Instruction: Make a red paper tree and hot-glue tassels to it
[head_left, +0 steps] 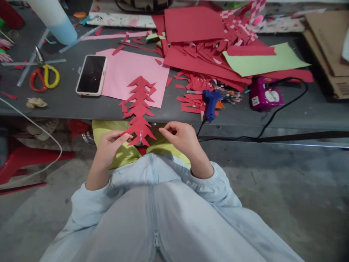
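A red paper cutout with jagged, tree-like edges (139,105) reaches from the table over its front edge, above my lap. My left hand (110,143) pinches its lower left side between thumb and fingers. On the lower part of the cutout lies a small silvery loop, like a paper clip (141,135). To the right, my right hand (181,136) is closed, thumb and fingers drawn together, a little apart from the cutout; whether anything is between the fingertips is hidden. Beneath the cutout's upper part is a pink paper sheet (114,72).
A phone (91,75) and scissors (43,76) lie on the left of the table, near a white-blue bottle (58,23). Red paper sheets (193,25) and scraps are heaped behind. A blue glue gun (211,103) and a purple box with a black cable (264,94) sit right.
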Demonstrator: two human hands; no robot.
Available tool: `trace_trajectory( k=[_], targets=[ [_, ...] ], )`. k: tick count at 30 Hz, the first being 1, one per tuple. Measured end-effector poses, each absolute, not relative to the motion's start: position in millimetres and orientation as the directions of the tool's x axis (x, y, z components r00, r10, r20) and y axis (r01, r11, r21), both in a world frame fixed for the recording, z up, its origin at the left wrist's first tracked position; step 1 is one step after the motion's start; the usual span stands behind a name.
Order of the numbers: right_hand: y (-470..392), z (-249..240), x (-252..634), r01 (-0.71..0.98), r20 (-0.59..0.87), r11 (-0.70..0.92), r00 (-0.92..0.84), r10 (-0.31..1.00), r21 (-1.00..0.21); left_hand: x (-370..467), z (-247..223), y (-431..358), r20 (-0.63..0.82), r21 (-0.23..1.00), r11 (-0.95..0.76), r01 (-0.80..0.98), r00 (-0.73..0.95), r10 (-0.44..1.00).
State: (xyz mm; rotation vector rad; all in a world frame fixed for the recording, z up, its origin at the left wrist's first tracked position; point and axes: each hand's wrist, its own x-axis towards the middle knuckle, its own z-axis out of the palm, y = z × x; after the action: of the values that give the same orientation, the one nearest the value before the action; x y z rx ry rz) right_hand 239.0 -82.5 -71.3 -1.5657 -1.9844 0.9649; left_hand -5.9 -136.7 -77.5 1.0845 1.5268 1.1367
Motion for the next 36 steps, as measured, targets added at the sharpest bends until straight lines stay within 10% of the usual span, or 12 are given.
trace_trajectory(
  k=[14, 24, 36],
  targets=[
    [-32.9, -45.2, 217.3, 0.849, 0.047, 0.313, -0.325, 0.944, -0.426, -1.2, -80.2, -146.5, -0.078, 0.984, 0.102, 0.145, -0.168, 0.983],
    [-11.5, -33.4, 202.5, 0.917, -0.076, 0.33, -0.354, 0.932, -0.224, 13.3, -58.6, -113.8, -0.132, 0.914, -0.023, -0.404, -0.351, 0.927],
    [-21.6, -22.8, 224.9, 0.902, 0.02, 0.31, -0.319, 0.948, -0.301, -5.1, 37.2, -33.7, -0.089, 0.907, -0.086, -0.412, -0.388, 0.917]
  ],
)
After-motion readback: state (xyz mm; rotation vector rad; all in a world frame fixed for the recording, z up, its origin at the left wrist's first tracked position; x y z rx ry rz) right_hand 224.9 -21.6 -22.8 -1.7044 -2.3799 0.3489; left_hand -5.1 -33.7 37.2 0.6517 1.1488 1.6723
